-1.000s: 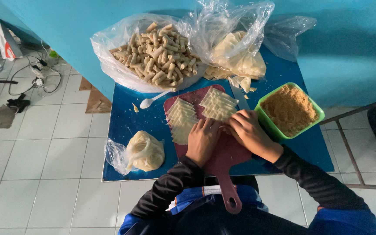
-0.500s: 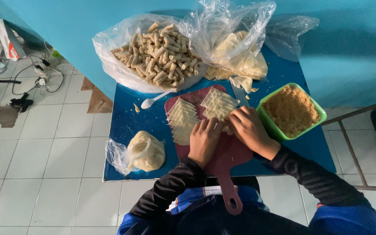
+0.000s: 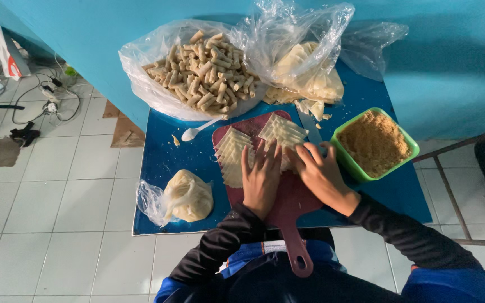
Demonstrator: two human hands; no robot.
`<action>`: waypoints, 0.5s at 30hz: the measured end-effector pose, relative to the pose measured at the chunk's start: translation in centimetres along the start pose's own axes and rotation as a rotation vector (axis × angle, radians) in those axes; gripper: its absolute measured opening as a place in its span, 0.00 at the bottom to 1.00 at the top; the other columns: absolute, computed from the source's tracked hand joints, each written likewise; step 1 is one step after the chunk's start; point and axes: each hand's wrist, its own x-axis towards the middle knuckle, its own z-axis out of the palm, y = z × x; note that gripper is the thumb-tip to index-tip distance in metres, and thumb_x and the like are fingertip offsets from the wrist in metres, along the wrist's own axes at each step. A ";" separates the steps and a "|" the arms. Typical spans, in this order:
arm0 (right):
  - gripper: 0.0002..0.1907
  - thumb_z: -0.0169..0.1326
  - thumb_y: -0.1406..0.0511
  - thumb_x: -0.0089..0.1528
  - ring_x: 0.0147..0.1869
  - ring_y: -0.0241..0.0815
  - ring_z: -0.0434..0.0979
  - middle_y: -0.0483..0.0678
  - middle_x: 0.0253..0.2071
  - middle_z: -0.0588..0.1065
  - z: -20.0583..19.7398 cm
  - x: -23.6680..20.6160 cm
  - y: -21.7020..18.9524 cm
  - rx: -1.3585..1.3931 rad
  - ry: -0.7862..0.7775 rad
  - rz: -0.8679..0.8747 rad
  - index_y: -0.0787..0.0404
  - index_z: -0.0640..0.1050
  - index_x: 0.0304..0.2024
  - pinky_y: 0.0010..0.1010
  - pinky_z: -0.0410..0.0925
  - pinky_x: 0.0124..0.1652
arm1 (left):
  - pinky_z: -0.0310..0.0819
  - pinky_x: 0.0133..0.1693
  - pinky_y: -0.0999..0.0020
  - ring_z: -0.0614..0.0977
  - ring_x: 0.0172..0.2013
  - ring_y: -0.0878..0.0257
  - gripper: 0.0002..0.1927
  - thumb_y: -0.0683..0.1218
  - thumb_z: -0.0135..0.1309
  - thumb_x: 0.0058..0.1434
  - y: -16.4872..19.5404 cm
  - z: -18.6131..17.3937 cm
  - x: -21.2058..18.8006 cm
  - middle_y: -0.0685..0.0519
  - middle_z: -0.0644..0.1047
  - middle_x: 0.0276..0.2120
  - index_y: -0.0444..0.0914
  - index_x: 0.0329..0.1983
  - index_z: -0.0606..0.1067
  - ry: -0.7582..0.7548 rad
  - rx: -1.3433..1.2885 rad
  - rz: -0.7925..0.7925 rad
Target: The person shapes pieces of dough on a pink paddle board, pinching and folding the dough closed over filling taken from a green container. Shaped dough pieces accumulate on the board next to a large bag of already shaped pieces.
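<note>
My left hand [image 3: 262,178] lies flat, fingers together, on a red cutting board [image 3: 287,205] with a long handle. My right hand [image 3: 320,171] presses down beside it, fingers spread. Both cover something small on the board that I cannot see. Two fanned rows of pale triangular wrapper sheets [image 3: 234,154] lie on the board just beyond my fingers, the second row [image 3: 283,132] further right. A green tub of brown crumbly filling [image 3: 374,143] stands right of my right hand.
On the blue table [image 3: 158,163] stand a plastic bag of many rolled sticks [image 3: 203,76], a clear bag of wrappers [image 3: 310,78], a white spoon [image 3: 197,130] and a bagged dough lump [image 3: 186,196]. A knife [image 3: 310,126] lies by the tub. White tiled floor, cables at left.
Both hands have stayed on the board with only slight finger shifts. The camera view barely moved.
</note>
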 end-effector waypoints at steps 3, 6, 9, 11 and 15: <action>0.30 0.55 0.67 0.59 0.60 0.48 0.67 0.51 0.62 0.68 -0.1 0.3 0.0 -0.020 0.037 0.007 0.61 0.74 0.66 0.49 0.61 0.55 | 0.44 0.71 0.40 0.64 0.70 0.53 0.26 0.46 0.52 0.61 -0.2 -0.6 -0.1 0.52 0.67 0.68 0.41 0.65 0.73 -0.023 -0.041 -0.005; 0.29 0.55 0.67 0.59 0.58 0.49 0.67 0.53 0.71 0.64 0.0 0.6 0.3 -0.011 0.043 0.008 0.59 0.74 0.65 0.50 0.62 0.55 | 0.43 0.72 0.38 0.65 0.71 0.53 0.21 0.45 0.51 0.64 -0.2 -0.9 0.0 0.52 0.66 0.68 0.40 0.61 0.74 -0.056 -0.012 -0.040; 0.27 0.55 0.67 0.59 0.57 0.47 0.68 0.51 0.72 0.64 0.2 0.8 0.7 -0.015 0.066 0.007 0.58 0.76 0.63 0.49 0.62 0.54 | 0.43 0.71 0.38 0.64 0.71 0.52 0.20 0.44 0.51 0.63 -0.2 -1.3 0.0 0.52 0.67 0.69 0.39 0.59 0.74 -0.064 -0.022 -0.075; 0.25 0.55 0.67 0.59 0.55 0.44 0.68 0.49 0.70 0.66 0.3 0.9 1.0 0.021 0.110 0.015 0.57 0.78 0.61 0.48 0.61 0.52 | 0.43 0.71 0.38 0.64 0.71 0.52 0.21 0.44 0.51 0.63 -0.1 -1.6 -0.1 0.52 0.67 0.68 0.39 0.60 0.74 -0.041 -0.025 -0.082; 0.16 0.58 0.64 0.61 0.54 0.45 0.68 0.47 0.67 0.68 0.3 1.3 1.3 0.058 0.136 -0.028 0.57 0.81 0.51 0.48 0.62 0.51 | 0.43 0.72 0.36 0.65 0.70 0.52 0.19 0.44 0.51 0.62 0.0 -2.2 -0.6 0.52 0.70 0.65 0.43 0.56 0.76 -0.028 -0.046 -0.060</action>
